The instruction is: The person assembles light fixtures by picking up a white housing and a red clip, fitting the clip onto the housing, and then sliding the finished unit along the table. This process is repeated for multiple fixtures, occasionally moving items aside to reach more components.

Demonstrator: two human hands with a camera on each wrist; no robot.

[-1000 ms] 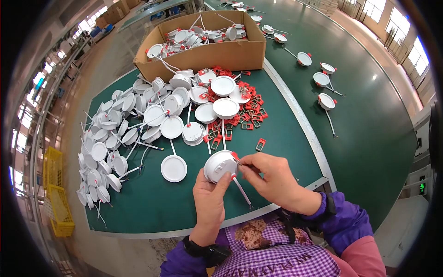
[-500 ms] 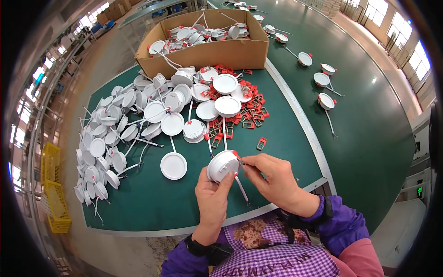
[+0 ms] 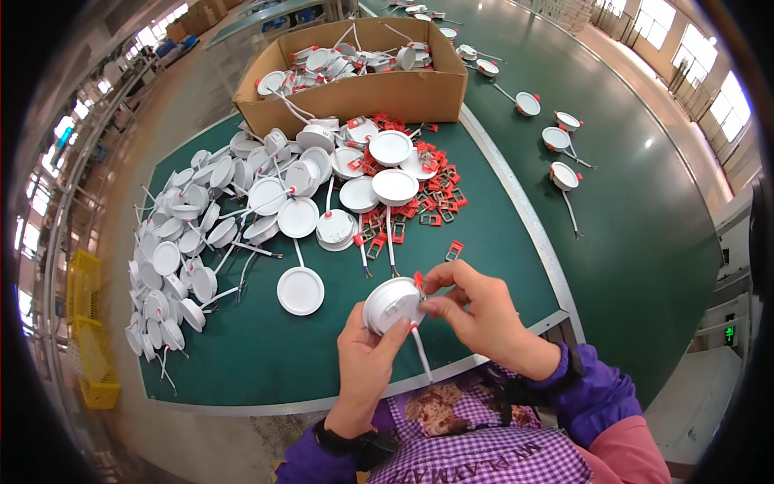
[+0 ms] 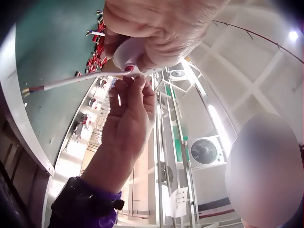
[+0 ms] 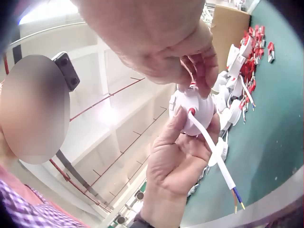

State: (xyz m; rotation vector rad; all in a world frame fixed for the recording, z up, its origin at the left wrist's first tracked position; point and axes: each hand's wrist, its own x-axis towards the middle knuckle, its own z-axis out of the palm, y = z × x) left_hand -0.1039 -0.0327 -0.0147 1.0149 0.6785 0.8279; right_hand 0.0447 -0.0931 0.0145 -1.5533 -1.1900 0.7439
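Note:
My left hand [image 3: 367, 367] grips a round white downlight [image 3: 389, 305] from below, its thumb on the back of the housing. From the housing hangs a white cable [image 5: 216, 153] through a red grommet, with bare coloured wire ends. At the downlight's right edge, my right hand [image 3: 484, 310] pinches a red spring clip [image 3: 418, 280] between thumb and fingers. Those fingers partly cover the clip in the right wrist view. In front of the hands, another downlight [image 3: 301, 291] lies face up on the green table [image 3: 242, 355].
Many white downlights [image 3: 166, 258] are heaped on the left. A pile of red clips [image 3: 439, 189] lies ahead, with a single clip [image 3: 454, 251] nearer. Behind stands a cardboard box [image 3: 355, 98] of downlights. Along the right runs a green belt [image 3: 645, 258] carrying spaced downlights.
Both hands and the downlight have shifted slightly toward the body. The red clip now stands more upright at the rim, and the cable hangs more steeply in the head view.

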